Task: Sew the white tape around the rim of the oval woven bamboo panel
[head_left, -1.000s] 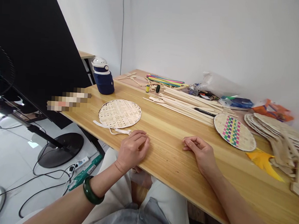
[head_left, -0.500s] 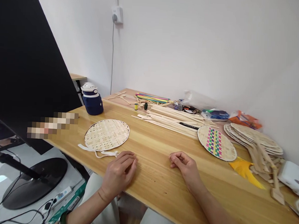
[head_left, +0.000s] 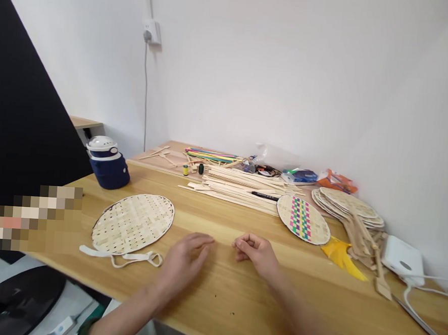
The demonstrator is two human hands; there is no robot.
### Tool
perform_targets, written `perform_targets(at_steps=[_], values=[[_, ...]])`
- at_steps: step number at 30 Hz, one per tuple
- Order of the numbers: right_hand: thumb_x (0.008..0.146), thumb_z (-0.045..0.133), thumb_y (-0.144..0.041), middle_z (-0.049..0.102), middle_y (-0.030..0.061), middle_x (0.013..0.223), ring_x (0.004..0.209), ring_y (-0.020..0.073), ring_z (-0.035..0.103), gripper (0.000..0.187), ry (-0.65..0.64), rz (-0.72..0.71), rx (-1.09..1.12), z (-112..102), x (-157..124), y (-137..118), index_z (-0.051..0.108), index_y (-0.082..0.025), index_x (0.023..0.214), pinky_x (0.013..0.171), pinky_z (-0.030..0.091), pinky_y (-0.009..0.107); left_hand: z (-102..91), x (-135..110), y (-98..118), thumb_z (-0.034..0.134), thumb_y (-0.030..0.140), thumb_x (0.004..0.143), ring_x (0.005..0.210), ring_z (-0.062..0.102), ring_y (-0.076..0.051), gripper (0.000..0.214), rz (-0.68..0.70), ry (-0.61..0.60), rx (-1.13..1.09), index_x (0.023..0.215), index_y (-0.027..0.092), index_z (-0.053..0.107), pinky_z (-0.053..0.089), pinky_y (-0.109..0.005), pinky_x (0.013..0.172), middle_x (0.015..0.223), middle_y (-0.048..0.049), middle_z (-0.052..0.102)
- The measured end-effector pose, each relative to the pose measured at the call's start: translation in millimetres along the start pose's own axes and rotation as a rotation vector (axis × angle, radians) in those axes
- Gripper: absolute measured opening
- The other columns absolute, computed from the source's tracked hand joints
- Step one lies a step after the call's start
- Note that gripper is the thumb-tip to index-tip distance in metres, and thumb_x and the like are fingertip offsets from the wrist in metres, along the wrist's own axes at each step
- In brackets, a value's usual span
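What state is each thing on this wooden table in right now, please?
Left hand: open, palm down, empty.
Right hand: fingers curled shut, empty.
Plain round woven bamboo mat: flat, white tape loose.
Round mat with coloured weave: flat.
Navy bottle with white cap: upright, capped.
Pale bamboo strips: loose pile.

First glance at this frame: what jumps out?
The plain woven disc, left-centre on the wooden table, and the disc with pink, green and purple checks to the right stand out. Between them, near the front edge, both hands rest empty: left hand flat, right hand loosely curled.
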State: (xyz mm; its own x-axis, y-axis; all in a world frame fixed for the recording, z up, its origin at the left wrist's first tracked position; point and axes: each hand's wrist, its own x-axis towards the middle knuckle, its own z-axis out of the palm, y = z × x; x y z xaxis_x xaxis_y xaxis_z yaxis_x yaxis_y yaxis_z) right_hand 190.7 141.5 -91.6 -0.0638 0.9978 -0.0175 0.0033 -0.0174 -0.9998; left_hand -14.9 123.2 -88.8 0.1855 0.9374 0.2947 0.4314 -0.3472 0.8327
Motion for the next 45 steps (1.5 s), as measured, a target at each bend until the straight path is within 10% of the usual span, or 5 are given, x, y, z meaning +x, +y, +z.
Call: perform_targets(at_steps=[11,35,41,43,45], values=[[0.077,0.068,-0.046,0.067,0.0089,0.094,0.096,0.0236,0.061,0.029,0.192,-0.187,0.000,-6.6,41.9,13.4,0.065,-0.018,0.073,0.083,0.051,0.035,55.8,86.6,-1.9,0.065,0.032,0.073,0.078,0.072,-0.023,0.035,-0.471,-0.201,-0.640,0.096,0.007,0.072,0.056,-0.035,0.078,0.090,-0.0156,0.077],[0.079,0.070,-0.046,0.064,0.0023,0.080,0.072,0.0148,0.061,0.027,0.164,0.026,0.130,-14.0,37.8,10.6,0.064,-0.019,0.077,0.071,0.055,0.030,47.0,85.7,5.5,0.072,0.029,0.068,0.061,0.054,-0.012,0.015,-0.517,-0.280,-0.679,0.069,0.015,0.074,0.044,-0.021,0.062,0.061,0.0002,0.065],[0.067,0.077,-0.043,0.065,0.0060,0.070,0.062,0.0185,0.059,0.030,0.180,0.061,-0.106,-50.2,45.8,-51.6,0.066,-0.015,0.067,0.057,0.054,0.034,48.2,86.8,-0.6,0.081,0.033,0.059,0.059,0.057,-0.013,0.023,-0.571,-0.212,-0.791,0.070,0.013,0.075,0.048,-0.025,0.064,0.059,-0.0001,0.066],[0.067,0.079,-0.034,0.063,0.0029,0.070,0.068,0.0186,0.059,0.020,0.302,-0.069,-0.229,-59.7,42.4,-88.6,0.066,-0.019,0.065,0.064,0.052,0.032,47.9,86.1,-1.4,0.082,0.035,0.059,0.061,0.059,-0.013,0.025,-0.557,-0.204,-0.813,0.071,0.013,0.076,0.050,-0.026,0.066,0.062,-0.0009,0.068],[0.079,0.070,-0.030,0.065,0.0038,0.091,0.091,0.0221,0.060,0.008,0.825,-0.592,-0.501,-58.7,36.2,-115.8,0.066,-0.023,0.079,0.079,0.051,0.036,47.1,85.3,-1.8,0.083,0.036,0.060,0.064,0.062,-0.014,0.026,-0.540,-0.201,-0.822,0.072,0.013,0.076,0.051,-0.026,0.069,0.065,-0.0021,0.070]])
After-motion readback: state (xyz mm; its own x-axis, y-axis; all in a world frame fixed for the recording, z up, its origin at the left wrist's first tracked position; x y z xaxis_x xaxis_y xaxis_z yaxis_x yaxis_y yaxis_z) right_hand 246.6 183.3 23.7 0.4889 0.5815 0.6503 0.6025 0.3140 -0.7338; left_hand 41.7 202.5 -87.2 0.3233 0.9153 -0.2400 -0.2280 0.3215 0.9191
